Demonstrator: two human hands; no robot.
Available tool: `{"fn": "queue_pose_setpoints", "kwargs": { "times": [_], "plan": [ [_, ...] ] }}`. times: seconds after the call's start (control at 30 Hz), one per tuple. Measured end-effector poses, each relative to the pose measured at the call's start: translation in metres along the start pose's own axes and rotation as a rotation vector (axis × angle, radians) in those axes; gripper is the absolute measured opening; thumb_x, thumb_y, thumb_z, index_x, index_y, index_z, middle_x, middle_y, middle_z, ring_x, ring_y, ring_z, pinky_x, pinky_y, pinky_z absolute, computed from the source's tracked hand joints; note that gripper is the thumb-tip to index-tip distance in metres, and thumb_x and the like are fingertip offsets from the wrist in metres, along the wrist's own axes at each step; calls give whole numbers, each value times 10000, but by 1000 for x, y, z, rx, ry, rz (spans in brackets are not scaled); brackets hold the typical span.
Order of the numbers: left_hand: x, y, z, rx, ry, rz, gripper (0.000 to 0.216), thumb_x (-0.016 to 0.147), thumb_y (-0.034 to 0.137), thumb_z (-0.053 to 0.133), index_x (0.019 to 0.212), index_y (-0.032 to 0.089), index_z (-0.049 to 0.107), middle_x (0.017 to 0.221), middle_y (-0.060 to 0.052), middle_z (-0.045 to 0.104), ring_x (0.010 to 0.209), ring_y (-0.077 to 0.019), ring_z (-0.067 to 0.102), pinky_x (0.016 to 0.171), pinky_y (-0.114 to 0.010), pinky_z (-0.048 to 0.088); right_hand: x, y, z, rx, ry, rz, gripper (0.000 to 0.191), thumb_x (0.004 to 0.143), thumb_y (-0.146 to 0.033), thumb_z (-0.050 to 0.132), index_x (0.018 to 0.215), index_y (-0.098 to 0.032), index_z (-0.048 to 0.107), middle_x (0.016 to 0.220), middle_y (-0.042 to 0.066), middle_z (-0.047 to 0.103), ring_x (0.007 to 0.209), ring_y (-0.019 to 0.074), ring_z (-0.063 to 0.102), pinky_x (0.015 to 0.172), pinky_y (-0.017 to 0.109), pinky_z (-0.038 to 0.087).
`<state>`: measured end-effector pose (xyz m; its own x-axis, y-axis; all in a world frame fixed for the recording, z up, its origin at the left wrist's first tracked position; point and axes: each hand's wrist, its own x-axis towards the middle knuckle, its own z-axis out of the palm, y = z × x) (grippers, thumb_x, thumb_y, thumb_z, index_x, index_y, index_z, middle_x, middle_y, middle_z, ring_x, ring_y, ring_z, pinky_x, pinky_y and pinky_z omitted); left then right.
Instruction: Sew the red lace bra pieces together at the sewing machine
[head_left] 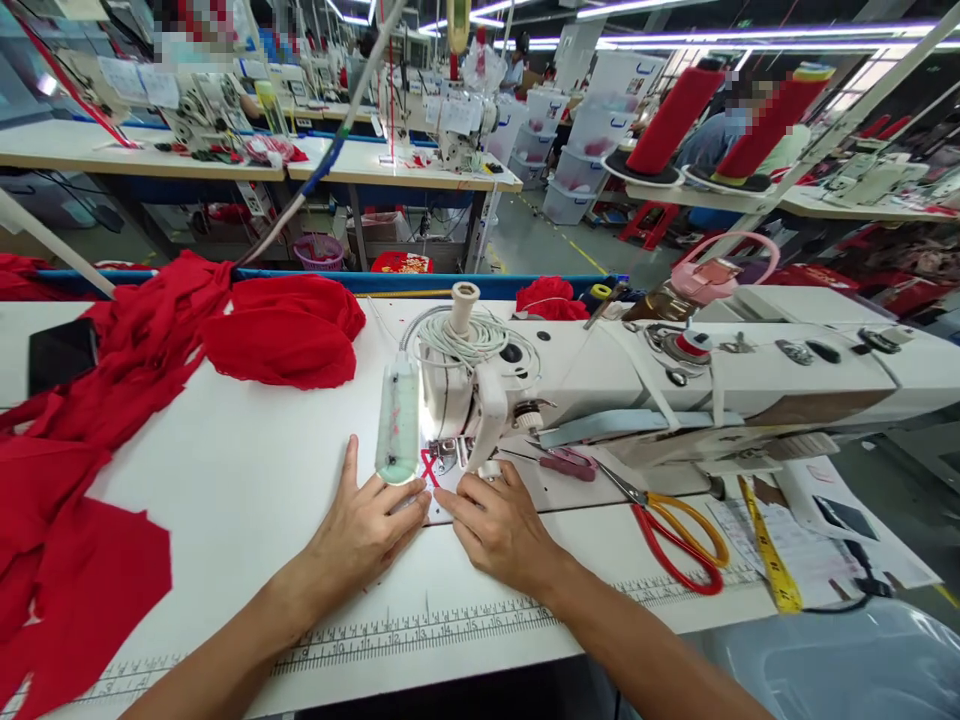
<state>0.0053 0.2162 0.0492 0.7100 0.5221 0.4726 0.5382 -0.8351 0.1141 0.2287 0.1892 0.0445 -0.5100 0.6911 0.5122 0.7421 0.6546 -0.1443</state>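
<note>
A narrow red fabric strip (429,466), crossed into a loop, lies at the presser foot (454,450) of a white sewing machine (585,370). My left hand (367,525) rests left of it, thumb stretched away and fingertips at the strip's lower end. From the right, my right hand (499,525) has its fingers bent, the foremost fingertip at the strip's other lower end; its thumb is mostly hidden. A pale green lamp (397,420) hangs just above my left fingers. Small pink-handled snips (568,463) lie beyond my right hand.
Scissors (679,540) with orange and red handles lie right, near a yellow tape measure (769,550). Red fabric (97,480) covers the left side, with a red bundle (285,330) behind and a dark phone (62,357). A printed ruler (420,632) runs along the front edge.
</note>
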Motion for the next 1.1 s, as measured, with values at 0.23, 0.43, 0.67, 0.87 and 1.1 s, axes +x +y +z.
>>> {"fn": "queue_pose_setpoints", "kwargs": {
  "times": [0.23, 0.43, 0.67, 0.87, 1.1],
  "plan": [
    [-2, 8, -9, -140, -66, -112, 133, 1013, 250, 537, 1057, 211, 657, 1056, -21, 732, 1100, -225, 643, 1195, -701, 4, 0, -3, 5, 111, 74, -8, 344, 978, -94, 400, 1105, -205, 699, 780, 21, 596, 730, 181, 511, 854, 356, 296],
    [2, -11, -41, -217, -298, -294, 138, 939, 302, 657, 1072, 270, 680, 1110, 0, 729, 1101, -218, 642, 1185, -598, 258, 3, -2, 4, 113, 111, -80, 331, 955, -72, 411, 1087, -209, 684, 778, 9, 591, 711, 175, 515, 805, 342, 304],
    [21, -99, -55, 95, -201, -625, 174, 998, 279, 570, 1039, 147, 675, 1034, -77, 687, 1021, -225, 646, 950, -451, 521, 3, -3, 4, 124, 113, -82, 307, 941, -52, 410, 1019, -209, 662, 759, 6, 567, 708, 177, 503, 776, 334, 320],
    [30, -132, -40, 163, -179, -815, 283, 973, 351, 633, 1177, 155, 628, 1203, -91, 636, 1074, -232, 635, 932, -453, 553, 2, -4, 5, 131, 123, -70, 327, 930, -41, 406, 1021, -218, 664, 758, 8, 549, 707, 178, 492, 778, 332, 336],
    [28, -149, -42, 65, -133, -888, 279, 977, 359, 628, 1163, 151, 631, 1151, -82, 652, 997, -208, 655, 871, -413, 578, 1, -2, 5, 123, 117, -73, 360, 908, -29, 422, 1074, -232, 669, 780, 9, 570, 730, 180, 515, 777, 330, 338]
  ]
}}
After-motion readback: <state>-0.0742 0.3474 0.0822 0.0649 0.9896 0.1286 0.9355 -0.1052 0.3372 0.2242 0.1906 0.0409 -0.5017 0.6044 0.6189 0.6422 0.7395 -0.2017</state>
